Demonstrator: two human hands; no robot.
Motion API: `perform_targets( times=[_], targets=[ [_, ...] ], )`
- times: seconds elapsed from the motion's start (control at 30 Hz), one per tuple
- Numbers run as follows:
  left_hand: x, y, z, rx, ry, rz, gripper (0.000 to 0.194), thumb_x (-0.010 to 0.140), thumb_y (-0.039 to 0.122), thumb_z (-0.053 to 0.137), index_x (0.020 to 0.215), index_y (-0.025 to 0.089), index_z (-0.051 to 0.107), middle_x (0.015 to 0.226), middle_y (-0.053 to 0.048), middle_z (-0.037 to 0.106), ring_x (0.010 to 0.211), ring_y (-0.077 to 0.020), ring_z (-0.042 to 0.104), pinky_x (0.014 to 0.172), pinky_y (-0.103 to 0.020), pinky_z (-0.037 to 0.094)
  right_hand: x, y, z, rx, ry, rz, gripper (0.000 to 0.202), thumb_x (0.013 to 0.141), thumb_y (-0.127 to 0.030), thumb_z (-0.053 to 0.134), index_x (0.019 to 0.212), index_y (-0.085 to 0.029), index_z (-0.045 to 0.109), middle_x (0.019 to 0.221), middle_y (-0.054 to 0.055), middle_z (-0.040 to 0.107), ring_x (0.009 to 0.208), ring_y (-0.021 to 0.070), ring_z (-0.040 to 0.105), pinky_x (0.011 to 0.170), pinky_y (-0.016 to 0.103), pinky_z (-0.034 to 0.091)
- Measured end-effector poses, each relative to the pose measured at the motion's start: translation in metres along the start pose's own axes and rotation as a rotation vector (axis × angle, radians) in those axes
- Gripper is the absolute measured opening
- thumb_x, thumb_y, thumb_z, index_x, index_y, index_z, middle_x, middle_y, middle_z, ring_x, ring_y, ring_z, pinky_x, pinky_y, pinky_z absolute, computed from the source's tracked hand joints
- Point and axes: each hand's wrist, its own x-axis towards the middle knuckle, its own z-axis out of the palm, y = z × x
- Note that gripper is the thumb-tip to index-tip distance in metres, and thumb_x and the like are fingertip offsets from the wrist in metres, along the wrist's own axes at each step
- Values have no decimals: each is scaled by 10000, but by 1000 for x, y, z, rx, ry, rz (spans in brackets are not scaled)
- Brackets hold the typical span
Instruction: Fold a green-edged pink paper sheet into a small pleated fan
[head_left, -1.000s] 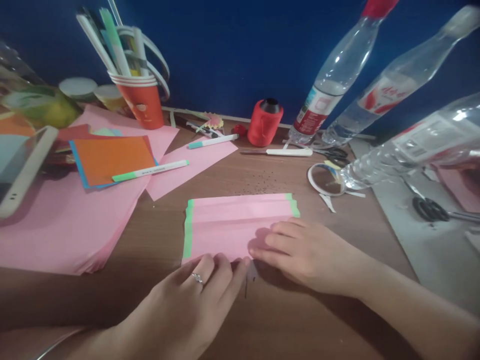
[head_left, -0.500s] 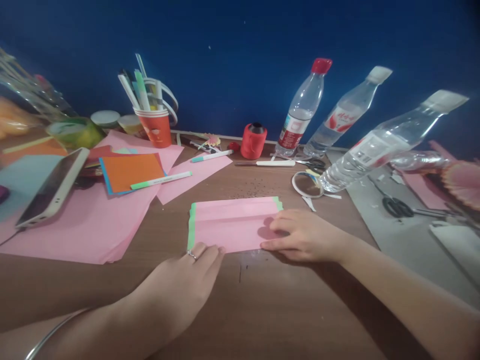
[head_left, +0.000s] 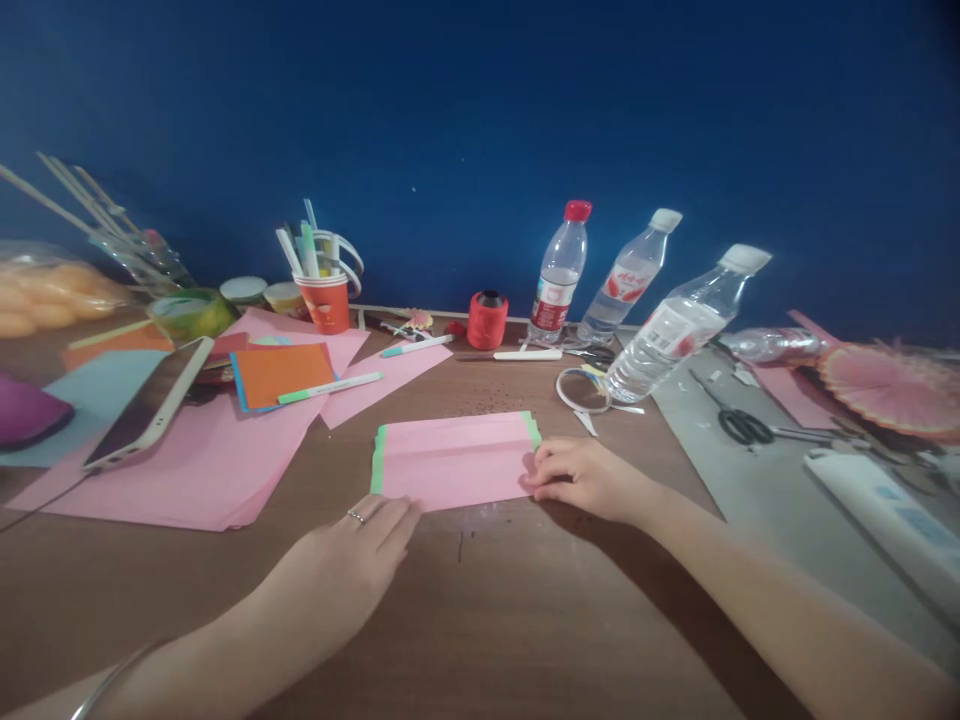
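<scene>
A pink sheet of paper [head_left: 454, 460] with green strips along its left and right edges lies flat on the wooden table. My left hand [head_left: 360, 550], a ring on one finger, rests with outstretched fingers over the sheet's lower left corner. At the opposite end, my right hand [head_left: 585, 480] has curled fingers closed on the lower right edge of the paper. Its thumb and fingertips meet there, partly hidden by the hand itself.
Behind the sheet stand a red thread spool [head_left: 487, 322], a white-handled knife [head_left: 527, 356], a tape roll [head_left: 583, 391] and several bottles [head_left: 664, 335]. To the left are pink papers [head_left: 210, 470], a phone [head_left: 150, 405] and a pen cup [head_left: 324, 303]. Scissors [head_left: 744, 424] lie right.
The camera view has shifted, so the background sits lower. My right hand has moved off the sheet's face to its right edge, and my left hand has slid slightly outward at the lower corner.
</scene>
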Motion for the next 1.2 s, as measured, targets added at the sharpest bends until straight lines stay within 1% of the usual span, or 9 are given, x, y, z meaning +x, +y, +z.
perform_targets(
  times=[0.17, 0.3, 0.43, 0.53, 0.67, 0.8, 1.0, 1.07, 1.2],
  targets=[
    [-1, -3, -4, 54, -21, -32, 491, 741, -71, 411, 1143, 147, 590, 1017, -68, 648, 909, -198, 608, 727, -286, 509, 1, -12, -6, -34, -43, 172, 69, 798, -212, 594, 768, -186, 651, 825, 8, 653, 762, 143, 578, 708, 255, 406],
    [-1, 3, -5, 86, -5, -32, 540, 730, -70, 404, 1202, 147, 556, 1044, -86, 641, 918, -202, 608, 710, -271, 510, 5, -19, -7, -126, -56, 275, 124, 802, -288, 582, 746, -181, 610, 805, 11, 643, 723, 148, 558, 634, 246, 368],
    [-2, 7, -6, 81, -86, -36, 660, 723, -63, 382, 1328, 197, 432, 1163, -79, 601, 990, -194, 581, 705, -246, 508, 12, -14, -6, -153, -106, 319, 148, 799, -290, 579, 697, -187, 609, 754, 11, 643, 661, 140, 548, 591, 241, 343],
    [-2, 7, -6, 92, -127, -30, 640, 737, -55, 369, 1324, 188, 442, 1184, -83, 593, 1007, -199, 570, 727, -254, 507, 18, -12, -9, -158, -157, 339, 133, 750, -277, 619, 652, -188, 614, 667, 2, 630, 594, 131, 536, 537, 235, 321],
    [-3, 8, -1, 82, -116, -23, 627, 741, -49, 376, 1319, 182, 453, 1193, -90, 587, 1021, -211, 565, 758, -288, 506, 24, -14, -15, -172, -213, 364, 94, 724, -254, 628, 656, -189, 633, 667, 1, 642, 591, 124, 552, 503, 219, 316],
    [-3, 8, 2, 89, -103, -12, 618, 727, -34, 388, 1316, 139, 457, 1155, -99, 610, 977, -229, 582, 687, -299, 519, 28, -17, -17, -194, -260, 383, 81, 709, -248, 641, 653, -190, 642, 682, -2, 657, 615, 117, 569, 514, 201, 327],
    [0, 9, -1, 61, -84, -10, 506, 815, 78, 392, 1312, 140, 469, 1232, -80, 580, 972, -247, 560, 760, -341, 511, 32, -16, -16, -259, -283, 380, 113, 714, -293, 660, 675, -189, 640, 671, 10, 632, 610, 137, 550, 501, 216, 300],
    [4, 9, -5, 34, -100, -13, 508, 837, 118, 389, 1340, 172, 433, 1299, -57, 534, 943, -243, 562, 694, -330, 520, 33, -17, -16, -286, -270, 356, 137, 704, -310, 681, 748, -186, 646, 717, 23, 626, 640, 154, 545, 511, 227, 295],
    [17, 10, -12, -20, -150, 29, 523, 805, 114, 411, 1325, 163, 449, 1287, -69, 540, 925, -254, 567, 622, -337, 522, 30, -22, -17, -286, -291, 136, 340, 760, -114, 590, 1047, -292, 630, 916, -2, 608, 805, 139, 539, 589, 217, 307]
  ],
)
